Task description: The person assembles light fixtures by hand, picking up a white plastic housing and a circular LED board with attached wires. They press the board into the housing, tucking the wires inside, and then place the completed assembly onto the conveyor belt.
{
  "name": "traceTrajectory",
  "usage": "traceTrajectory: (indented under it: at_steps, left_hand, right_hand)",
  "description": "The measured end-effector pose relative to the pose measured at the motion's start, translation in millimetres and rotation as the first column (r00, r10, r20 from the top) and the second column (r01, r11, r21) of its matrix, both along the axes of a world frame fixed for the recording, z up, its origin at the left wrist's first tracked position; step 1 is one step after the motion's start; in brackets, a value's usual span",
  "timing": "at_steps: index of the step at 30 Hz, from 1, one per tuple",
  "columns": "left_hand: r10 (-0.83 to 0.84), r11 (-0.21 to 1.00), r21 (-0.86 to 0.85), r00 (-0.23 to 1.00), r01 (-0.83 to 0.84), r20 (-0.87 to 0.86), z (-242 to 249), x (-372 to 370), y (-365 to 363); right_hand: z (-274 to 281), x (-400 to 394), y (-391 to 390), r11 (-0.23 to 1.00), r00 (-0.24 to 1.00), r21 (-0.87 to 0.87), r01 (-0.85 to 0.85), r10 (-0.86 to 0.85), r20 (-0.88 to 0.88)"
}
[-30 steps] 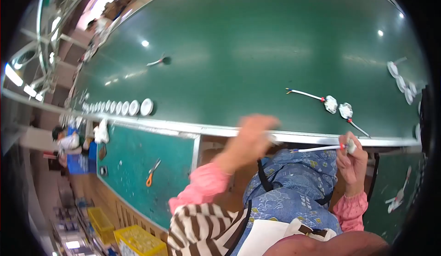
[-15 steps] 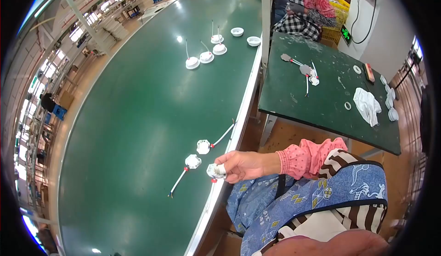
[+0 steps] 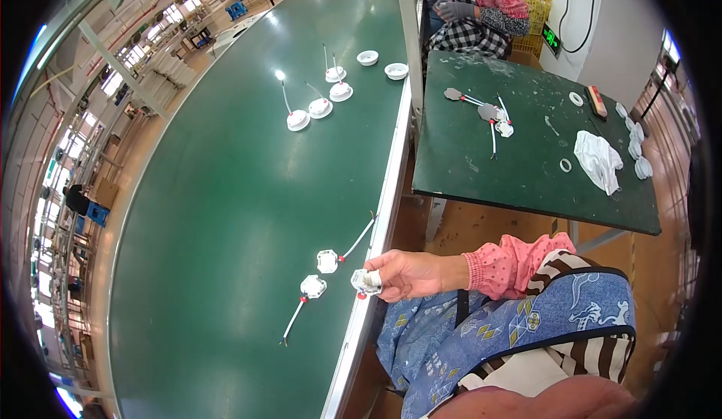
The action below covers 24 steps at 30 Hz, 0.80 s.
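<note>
My right hand is closed, with thumb and fingers pinching a small white octagonal lamp part by its edge. A red piece sits at the lower side of this part. The hand hovers over the metal edge of the green belt table. Just left of it lie two similar white octagonal parts, one nearer the top and one lower. Each has a red clip and a white cable with bare wire ends. My left hand is out of view.
Farther up the belt stand several round white lamp housings, some with upright cables. A green side table holds more wired parts, a white cloth and white rings. A co-worker in a checked apron stands beyond it.
The camera view has turned slightly, shifting the belt items left and the nearer ones down. My right hand, still pinching the lamp part, is a little farther from the two parts on the belt.
</note>
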State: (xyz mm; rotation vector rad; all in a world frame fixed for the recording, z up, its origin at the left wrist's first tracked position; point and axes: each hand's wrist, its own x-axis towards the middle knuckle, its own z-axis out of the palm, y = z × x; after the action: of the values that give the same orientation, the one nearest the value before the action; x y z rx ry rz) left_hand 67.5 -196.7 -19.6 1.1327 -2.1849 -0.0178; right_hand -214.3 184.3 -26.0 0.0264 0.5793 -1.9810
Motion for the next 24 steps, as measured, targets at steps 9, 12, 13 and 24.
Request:
traceTrajectory:
  at_steps: [9,12,13,24]
  left_hand:
    - [-0.345,0.928,0.144,0.938,0.344,-0.023,14.9,-65.0,87.5]
    - [-0.451,0.863,0.258,0.893,0.434,0.008,15.4,-83.1,113.6]
    - [-0.484,0.836,0.309,0.875,0.454,0.024,14.5,-89.0,120.0]
    - [-0.72,0.576,0.647,0.684,0.5,0.112,16.7,-142.9,146.8]
  right_hand:
    - [-9.2,-21.8,18.3,0.989,0.993,-0.111,-0.102,0.095,-0.066]
    - [-19.3,-42.2,19.6,0.983,0.965,0.042,-0.176,0.181,-0.191]
    - [-23.9,-56.3,19.2,0.979,0.941,0.06,-0.194,0.203,-0.272]
    - [-32.3,-143.2,0.8,0.968,0.882,0.156,-0.194,0.242,-0.405]
